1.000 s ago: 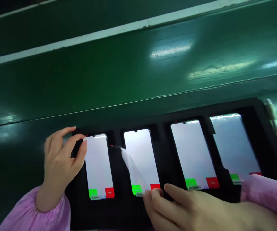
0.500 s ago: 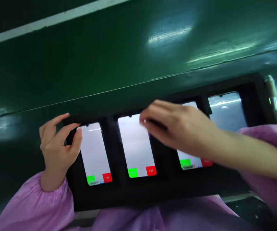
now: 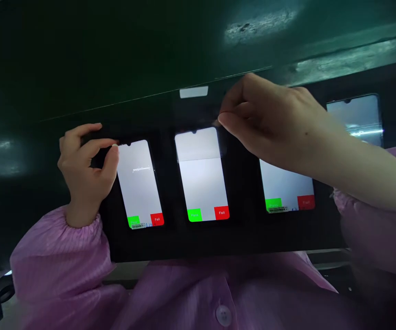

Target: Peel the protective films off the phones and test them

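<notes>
A black foam tray (image 3: 218,243) holds phones lying face up in a row, their lit white screens showing green Pass and red Fail buttons. My left hand (image 3: 86,172) rests at the top left corner of the first phone (image 3: 139,183), its index fingertip at the edge and nothing visible in it. My right hand (image 3: 270,121) reaches over the tray, pinching at the top right corner of the second phone (image 3: 201,183). A clear film (image 3: 198,144) seems to lie across that screen's upper part. My right forearm hides most of the third phone (image 3: 287,188) and part of the fourth (image 3: 354,114).
A dark green belt (image 3: 115,59) runs behind the tray, with glare patches on it. A small white label (image 3: 193,92) sits beyond the tray's far edge. My pink sleeves (image 3: 56,256) and the front of my pink smock (image 3: 198,298) fill the bottom of the view.
The tray sits higher in the view. My right hand has moved up to the second phone's top right corner, and a film edge now shows across that screen. My left hand stays at the first phone.
</notes>
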Available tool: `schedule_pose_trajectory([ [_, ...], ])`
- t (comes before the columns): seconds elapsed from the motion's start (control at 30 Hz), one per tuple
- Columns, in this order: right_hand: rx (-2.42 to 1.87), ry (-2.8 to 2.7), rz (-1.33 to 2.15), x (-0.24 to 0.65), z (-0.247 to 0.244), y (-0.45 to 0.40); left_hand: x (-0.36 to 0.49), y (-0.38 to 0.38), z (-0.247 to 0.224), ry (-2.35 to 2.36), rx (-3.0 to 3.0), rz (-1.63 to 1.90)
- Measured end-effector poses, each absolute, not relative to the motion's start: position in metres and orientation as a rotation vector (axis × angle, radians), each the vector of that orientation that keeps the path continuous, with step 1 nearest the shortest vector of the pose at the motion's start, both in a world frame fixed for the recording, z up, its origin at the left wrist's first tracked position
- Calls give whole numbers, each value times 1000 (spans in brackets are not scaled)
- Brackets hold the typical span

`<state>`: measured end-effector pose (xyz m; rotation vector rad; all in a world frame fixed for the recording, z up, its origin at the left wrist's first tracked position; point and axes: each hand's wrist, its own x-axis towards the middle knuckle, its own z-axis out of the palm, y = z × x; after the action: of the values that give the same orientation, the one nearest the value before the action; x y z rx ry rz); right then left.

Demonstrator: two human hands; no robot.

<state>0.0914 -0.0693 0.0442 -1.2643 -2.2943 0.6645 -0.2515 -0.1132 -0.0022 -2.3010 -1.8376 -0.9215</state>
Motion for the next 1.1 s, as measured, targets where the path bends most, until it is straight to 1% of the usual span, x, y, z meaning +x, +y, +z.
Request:
schedule_pose_trajectory([
  [0.23,-1355,-2167,733,89,53,-77,-249,-112,-1,-1930,-2273,-879],
  [0.33,-1321,-2188,758,88,49,-77,-254,-110,-2,-1941,-2304,-845],
  [0.4,-1282,-2222,742,87,45,-76,-258,-112,0,-1840,-2290,-837],
  [0.5,-1243,-2252,674,87,40,-75,-251,-125,9,-1475,-2368,-831],
  [0.6,-1242,-2249,649,87,39,-75,-224,-150,21,-1105,-2775,-771],
  [0.67,-1258,-2236,654,88,39,-75,-203,-164,26,-984,-3002,-688],
  [0.77,-1281,-2211,658,88,40,-76,-184,-173,27,-948,-3096,-570],
  [0.87,-1289,-2208,659,87,39,-77,-183,-170,26,-932,-3092,-500],
  [1.1,-1273,-2223,647,88,40,-75,-190,-168,29,-845,-3116,-604],
])
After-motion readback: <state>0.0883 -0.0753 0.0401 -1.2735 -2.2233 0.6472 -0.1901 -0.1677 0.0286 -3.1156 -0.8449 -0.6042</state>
